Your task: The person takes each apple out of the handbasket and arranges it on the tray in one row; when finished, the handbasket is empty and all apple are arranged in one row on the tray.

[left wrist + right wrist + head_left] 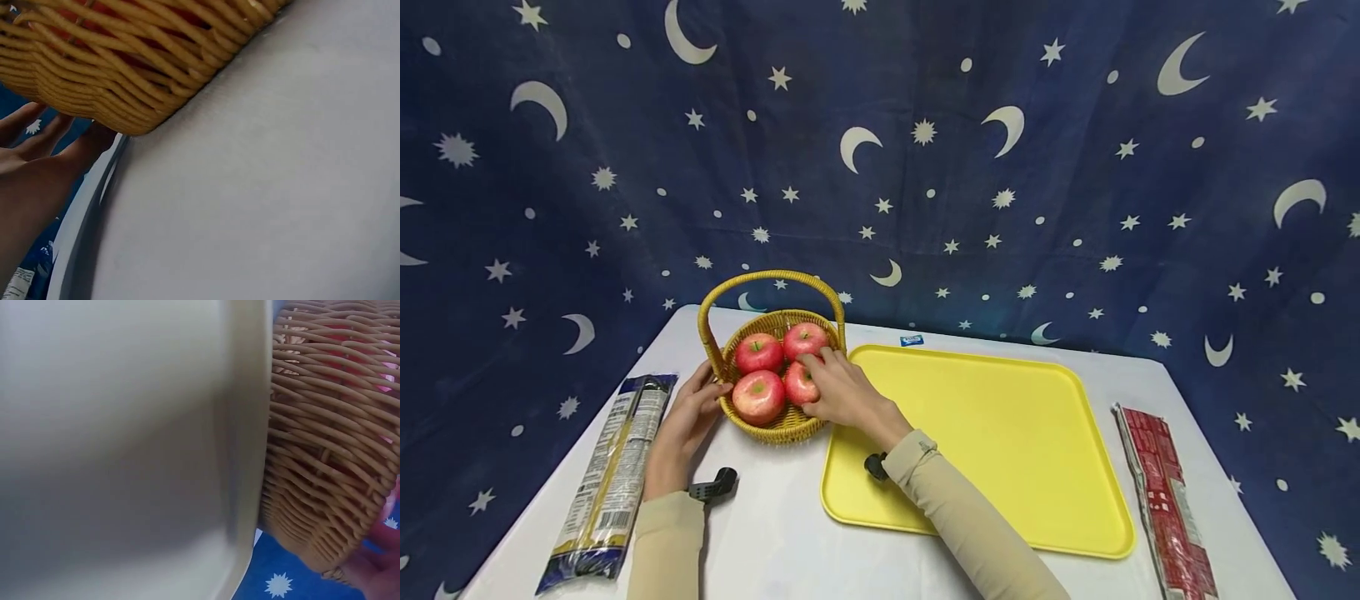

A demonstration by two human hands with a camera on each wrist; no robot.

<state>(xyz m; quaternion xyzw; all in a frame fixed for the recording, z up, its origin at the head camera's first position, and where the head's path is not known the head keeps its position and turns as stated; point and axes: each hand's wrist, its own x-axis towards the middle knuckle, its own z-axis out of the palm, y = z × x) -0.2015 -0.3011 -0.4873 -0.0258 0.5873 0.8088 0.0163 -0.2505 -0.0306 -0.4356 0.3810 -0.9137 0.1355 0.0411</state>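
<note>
A yellow wicker basket (782, 434) with a tall arched handle stands at the left of the table and holds several red apples (758, 397). My right hand (848, 395) reaches over the basket's right rim, its fingers curled round the front right apple (800, 385) and hiding part of it. At the basket's left side my left hand (688, 417) holds the rim, thumb on the edge near the handle's foot. In the left wrist view, the left hand's fingers (47, 144) lie along the woven outer wall (119, 69). Only part of the right hand (378, 572) shows in the right wrist view.
Right of the basket lies a yellow tray (1000, 450), its left edge close to the basket. A long clear-and-blue packet (610, 475) lies at the left, a red packet (1167, 500) at the right. Behind the tray is a small blue packet (912, 340). A starry curtain (925, 167) hangs behind.
</note>
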